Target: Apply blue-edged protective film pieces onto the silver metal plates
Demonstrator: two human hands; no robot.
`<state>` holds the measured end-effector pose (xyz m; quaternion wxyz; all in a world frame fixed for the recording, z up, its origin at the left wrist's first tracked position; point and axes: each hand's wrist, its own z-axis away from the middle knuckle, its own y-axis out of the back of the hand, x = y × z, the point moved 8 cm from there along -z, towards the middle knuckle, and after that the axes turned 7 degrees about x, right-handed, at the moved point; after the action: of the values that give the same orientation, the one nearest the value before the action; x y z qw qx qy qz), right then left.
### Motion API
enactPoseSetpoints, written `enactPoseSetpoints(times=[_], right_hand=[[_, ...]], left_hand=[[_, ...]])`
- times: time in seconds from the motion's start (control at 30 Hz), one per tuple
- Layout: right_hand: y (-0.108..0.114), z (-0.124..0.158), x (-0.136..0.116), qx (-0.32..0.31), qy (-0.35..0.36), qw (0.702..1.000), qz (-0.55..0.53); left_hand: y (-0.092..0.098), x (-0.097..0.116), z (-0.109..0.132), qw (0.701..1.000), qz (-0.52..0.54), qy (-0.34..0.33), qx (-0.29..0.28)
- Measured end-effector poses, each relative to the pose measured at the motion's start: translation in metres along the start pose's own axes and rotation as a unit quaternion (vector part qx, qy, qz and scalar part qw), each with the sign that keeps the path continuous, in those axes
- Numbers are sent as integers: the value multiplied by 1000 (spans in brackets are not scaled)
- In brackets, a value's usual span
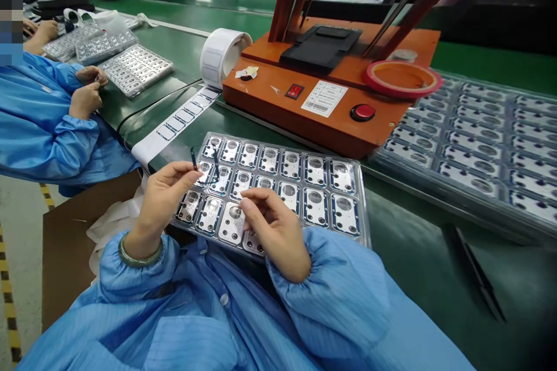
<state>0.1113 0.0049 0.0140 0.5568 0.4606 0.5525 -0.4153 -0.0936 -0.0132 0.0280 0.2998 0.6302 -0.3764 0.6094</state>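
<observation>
My left hand (162, 196) pinches a thin dark U-shaped strip (216, 163) between thumb and forefinger, holding it up over the left side of a clear plastic tray (364, 203). Rows of small silver plates (343, 175) fill the tray's pockets, each with a round window and small holes; many carry dark blue edging. My right hand (278, 232) hovers over the tray's front middle, its thumb and forefinger closed together. Whatever is between those fingertips is too small to make out. The right hand hides some of the front-row plates.
Behind the tray stands an orange press (261, 90) with a red tape roll (402, 80) on it. A label roll (213, 61) trails a strip (178, 122) of dark outlines. Stacked trays (470, 145) lie right, tweezers (478, 272) nearer. A co-worker's blue sleeve (39, 116) is at left.
</observation>
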Motion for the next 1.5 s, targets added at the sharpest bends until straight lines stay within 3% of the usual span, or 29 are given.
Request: enactPoseSetpoints(times=[0.13, 0.37, 0.47, 0.57, 0.83, 1.03, 1.17, 1.3, 1.5], right_hand=[[3, -1, -4, 25, 19, 999, 25], [-2, -1, -1, -3, -4, 1000, 14], [-4, 0, -1, -20, -15, 1000, 5], [-5, 1, -7, -24, 17, 999, 17], [-3, 4, -17, -14, 82, 996, 45], [-1, 5, -24, 3, 120, 991, 54], [1, 11, -36, 1, 147, 987, 57], [6, 20, -34, -4, 103, 993, 52], [8, 32, -3, -35, -27, 997, 65]], left_hand=[[-11, -9, 24, 997, -30, 54, -52], [-16, -11, 37, 995, -37, 55, -78], [-13, -9, 39, 996, -66, 28, -61], [-10, -7, 41, 996, -90, 10, -29], [-17, -12, 43, 995, -13, 81, -60], [-9, -10, 46, 995, -47, 90, -7], [-11, -5, 52, 995, -2, 98, -25], [-14, 0, 57, 993, -17, 84, -81], [-26, 7, 63, 967, -169, -9, -189]])
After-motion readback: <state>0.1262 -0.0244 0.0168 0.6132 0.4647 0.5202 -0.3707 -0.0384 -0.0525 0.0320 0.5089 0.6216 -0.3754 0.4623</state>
